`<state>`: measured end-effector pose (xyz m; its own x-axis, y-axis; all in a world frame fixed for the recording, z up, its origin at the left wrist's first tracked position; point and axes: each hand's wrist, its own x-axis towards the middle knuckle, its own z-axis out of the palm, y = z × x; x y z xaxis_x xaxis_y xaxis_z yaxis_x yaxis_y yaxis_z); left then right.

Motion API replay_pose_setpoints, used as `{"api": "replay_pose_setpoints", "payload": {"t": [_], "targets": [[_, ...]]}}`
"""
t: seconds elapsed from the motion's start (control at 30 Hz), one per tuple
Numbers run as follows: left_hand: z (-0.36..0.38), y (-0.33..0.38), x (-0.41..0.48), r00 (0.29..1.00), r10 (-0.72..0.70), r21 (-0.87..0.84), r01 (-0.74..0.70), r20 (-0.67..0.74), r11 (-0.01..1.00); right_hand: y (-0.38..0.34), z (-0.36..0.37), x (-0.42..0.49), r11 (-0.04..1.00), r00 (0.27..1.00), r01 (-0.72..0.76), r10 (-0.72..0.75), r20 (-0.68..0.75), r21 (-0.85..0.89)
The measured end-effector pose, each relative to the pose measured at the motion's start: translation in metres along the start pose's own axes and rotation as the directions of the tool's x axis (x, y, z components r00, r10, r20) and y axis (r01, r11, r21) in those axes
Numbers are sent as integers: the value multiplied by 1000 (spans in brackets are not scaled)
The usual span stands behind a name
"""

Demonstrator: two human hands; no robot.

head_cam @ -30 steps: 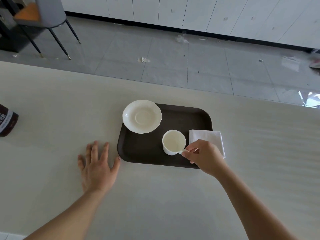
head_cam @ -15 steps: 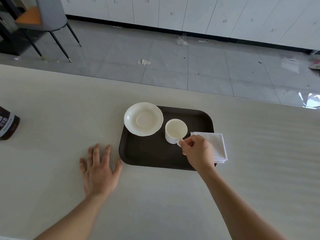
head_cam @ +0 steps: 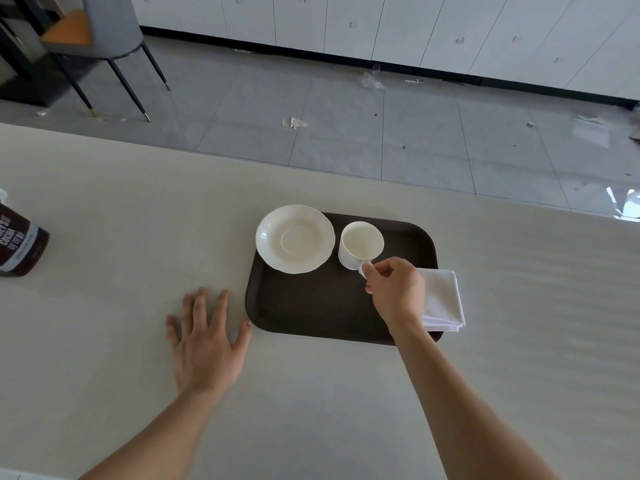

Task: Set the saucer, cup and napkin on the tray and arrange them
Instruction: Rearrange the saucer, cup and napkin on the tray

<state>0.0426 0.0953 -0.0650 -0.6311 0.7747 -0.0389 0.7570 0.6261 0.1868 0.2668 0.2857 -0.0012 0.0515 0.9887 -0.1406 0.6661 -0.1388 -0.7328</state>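
Note:
A dark brown tray (head_cam: 311,313) lies on the pale table. A white saucer (head_cam: 295,238) rests on the tray's far left corner, overhanging its edge. Right beside it is a white empty cup (head_cam: 361,244), over the far part of the tray. My right hand (head_cam: 394,292) is shut on the cup's handle. A folded white napkin (head_cam: 441,299) lies on the tray's right edge, partly hidden by that hand. My left hand (head_cam: 207,341) lies flat on the table with fingers spread, its thumb touching the tray's near left corner.
A brown cocoa container (head_cam: 17,244) lies at the table's left edge. Beyond the table's far edge (head_cam: 311,168) is a grey tiled floor with scraps of litter, a chair (head_cam: 104,46) at the far left and white cabinets behind.
My right hand has carried the cup by its handle from the tray's near middle to the far part, right beside the saucer. My left hand has stayed flat by the tray.

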Motion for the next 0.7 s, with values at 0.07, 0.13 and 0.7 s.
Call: {"api": "replay_pose_setpoints", "payload": {"t": [0.07, 0.13, 0.7], "targets": [[1, 0, 0, 1000, -3, 8, 3, 2, 1000, -2, 3, 1, 1000, 1000, -6, 6, -14, 3], [1, -1, 1, 1000, -6, 11, 6, 4, 1000, -4, 8, 1, 1000, 1000, -7, 7, -23, 5], [4, -3, 2, 1000, 4, 7, -4, -10, 1000, -18, 23, -6, 996, 990, -71, 78, -114, 62]]}}
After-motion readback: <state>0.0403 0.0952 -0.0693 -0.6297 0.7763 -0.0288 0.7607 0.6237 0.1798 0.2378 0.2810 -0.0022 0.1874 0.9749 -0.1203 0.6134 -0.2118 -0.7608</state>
